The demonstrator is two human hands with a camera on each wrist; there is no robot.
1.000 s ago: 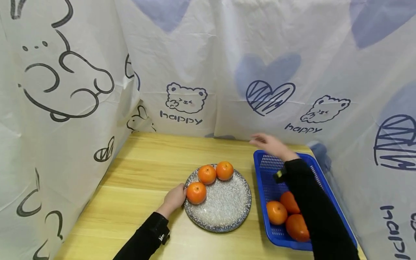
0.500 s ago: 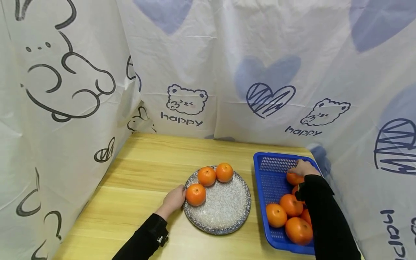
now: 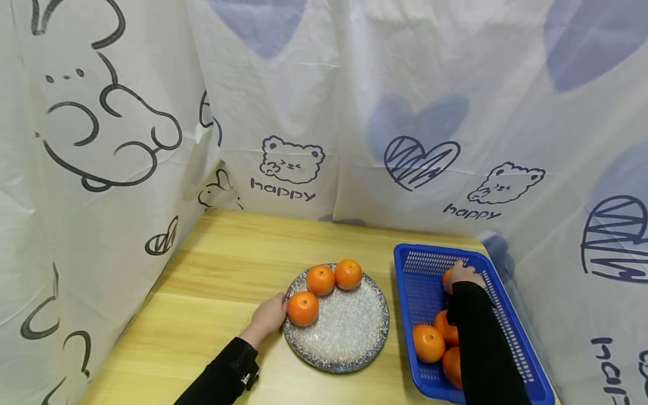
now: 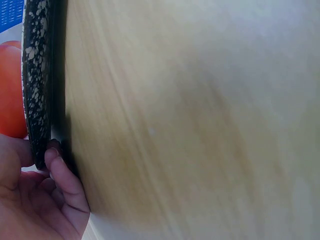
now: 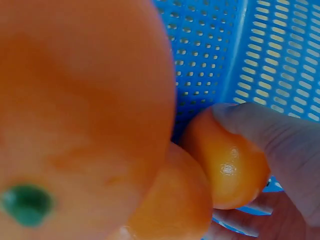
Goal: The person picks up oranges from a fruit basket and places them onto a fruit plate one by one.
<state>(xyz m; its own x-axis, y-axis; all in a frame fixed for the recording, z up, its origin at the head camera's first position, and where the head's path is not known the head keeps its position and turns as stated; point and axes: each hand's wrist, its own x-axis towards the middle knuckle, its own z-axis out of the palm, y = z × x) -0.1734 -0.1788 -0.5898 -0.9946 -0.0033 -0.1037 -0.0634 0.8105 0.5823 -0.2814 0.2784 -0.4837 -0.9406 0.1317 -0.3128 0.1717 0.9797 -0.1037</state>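
In the head view my left hand holds the left rim of a round speckled grey plate. The left wrist view shows its thumb above the plate's dark edge and the fingers curled beneath. Three oranges lie on the plate: a front one, a back one and one beside that. My right hand is inside the blue basket near its far end. In the right wrist view its thumb and fingers curl round an orange, which lies against another orange.
Nearer in the basket lie more oranges, among them one at the left wall, partly hidden by the right sleeve. The plate and basket stand side by side on a wood-grain table. A printed white curtain encloses the back and sides.
My right hand has come down from above the basket's far edge into the basket and taken hold of an orange. The left hand stays at the plate's rim.
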